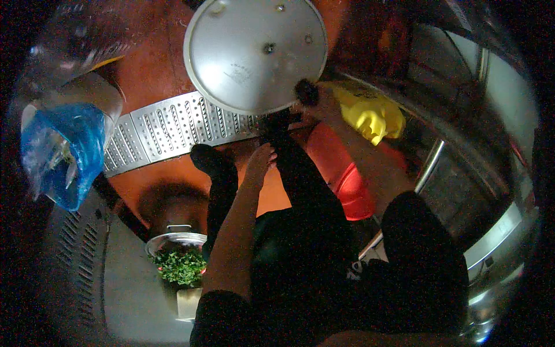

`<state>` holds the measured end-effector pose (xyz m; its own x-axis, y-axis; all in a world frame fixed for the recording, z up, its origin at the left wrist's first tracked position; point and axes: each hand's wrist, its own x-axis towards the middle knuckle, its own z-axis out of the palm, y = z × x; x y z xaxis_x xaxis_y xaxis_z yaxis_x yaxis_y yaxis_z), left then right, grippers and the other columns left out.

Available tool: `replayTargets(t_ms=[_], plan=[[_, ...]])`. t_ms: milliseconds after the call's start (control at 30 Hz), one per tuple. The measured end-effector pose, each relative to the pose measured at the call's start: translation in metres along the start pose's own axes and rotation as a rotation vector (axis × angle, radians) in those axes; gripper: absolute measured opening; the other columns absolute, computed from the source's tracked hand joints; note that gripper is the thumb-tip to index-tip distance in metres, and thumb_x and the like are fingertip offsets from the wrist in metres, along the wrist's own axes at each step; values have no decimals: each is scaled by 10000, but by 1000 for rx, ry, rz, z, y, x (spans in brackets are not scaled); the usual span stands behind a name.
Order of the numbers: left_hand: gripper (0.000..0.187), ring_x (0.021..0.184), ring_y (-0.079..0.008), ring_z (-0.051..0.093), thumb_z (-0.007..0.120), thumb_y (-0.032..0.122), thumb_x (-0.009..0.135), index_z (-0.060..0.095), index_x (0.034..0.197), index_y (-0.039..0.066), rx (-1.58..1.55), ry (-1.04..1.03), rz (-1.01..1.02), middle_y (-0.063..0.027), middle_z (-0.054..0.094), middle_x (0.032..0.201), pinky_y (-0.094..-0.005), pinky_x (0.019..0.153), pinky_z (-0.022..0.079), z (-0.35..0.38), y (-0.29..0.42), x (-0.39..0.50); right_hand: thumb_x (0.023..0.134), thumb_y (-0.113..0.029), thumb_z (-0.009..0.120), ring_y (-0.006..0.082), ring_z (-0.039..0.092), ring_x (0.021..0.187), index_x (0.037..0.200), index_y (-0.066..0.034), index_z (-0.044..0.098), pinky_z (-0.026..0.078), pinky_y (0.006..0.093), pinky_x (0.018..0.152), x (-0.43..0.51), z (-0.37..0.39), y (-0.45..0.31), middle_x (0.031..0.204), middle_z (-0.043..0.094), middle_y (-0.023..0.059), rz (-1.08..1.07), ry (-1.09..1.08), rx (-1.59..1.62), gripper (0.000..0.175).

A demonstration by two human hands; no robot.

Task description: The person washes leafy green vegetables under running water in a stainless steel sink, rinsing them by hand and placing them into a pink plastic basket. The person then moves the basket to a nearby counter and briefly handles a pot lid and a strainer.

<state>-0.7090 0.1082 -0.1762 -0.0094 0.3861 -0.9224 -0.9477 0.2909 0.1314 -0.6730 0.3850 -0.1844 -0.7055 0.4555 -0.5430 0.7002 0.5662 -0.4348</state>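
Note:
A large round metal lid [256,52] with several dark spots on its face is at the top of the view, over the edge of a slotted steel floor grate [167,128]. My right hand [318,106] is at the lid's lower right rim, closed around a dark rounded object [306,91] too blurred to name. My left hand [262,157] is lower down, between my legs, its fingers against my dark right trouser leg [299,173]. Shadow hides whether those fingers hold anything.
A bin lined with a blue plastic bag [86,143] stands at left. Chopped green leaves [180,264] fill a metal pot [158,243] at lower left. Right of my legs are a red plastic container [355,191] and a yellow plastic bag [370,115]. The floor [143,78] is reddish-orange.

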Motion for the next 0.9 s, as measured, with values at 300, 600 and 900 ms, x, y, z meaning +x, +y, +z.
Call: replayTargets(t_ms=[300, 600, 900], plan=[[359, 955, -282, 552, 512, 197, 860, 467, 1183, 47, 206, -270, 301, -140, 542, 1101, -368, 799, 474, -16, -2, 53, 599, -301, 765, 358, 521, 987, 1154, -10, 430, 436, 436, 841, -79, 96, -90, 1054, 542, 203, 386, 13, 108, 711], [476, 945, -237, 546, 615, 110, 804, 404, 1230, 84, -343, -325, 109, -106, 512, 1068, -372, 778, 528, -29, -42, 72, 599, -255, 782, 327, 572, 920, 1095, -1, 481, 464, 402, 808, -66, 55, -96, 1022, 571, 175, 362, -35, 346, 634], [472, 1082, -319, 487, 571, 286, 838, 433, 1237, 76, -13, -132, 127, -136, 456, 1238, -443, 891, 446, -40, -46, 64, 603, -254, 791, 220, 533, 910, 1141, -17, 451, 438, 347, 838, -72, 66, -24, 975, 548, 68, 209, -92, 581, 679]])
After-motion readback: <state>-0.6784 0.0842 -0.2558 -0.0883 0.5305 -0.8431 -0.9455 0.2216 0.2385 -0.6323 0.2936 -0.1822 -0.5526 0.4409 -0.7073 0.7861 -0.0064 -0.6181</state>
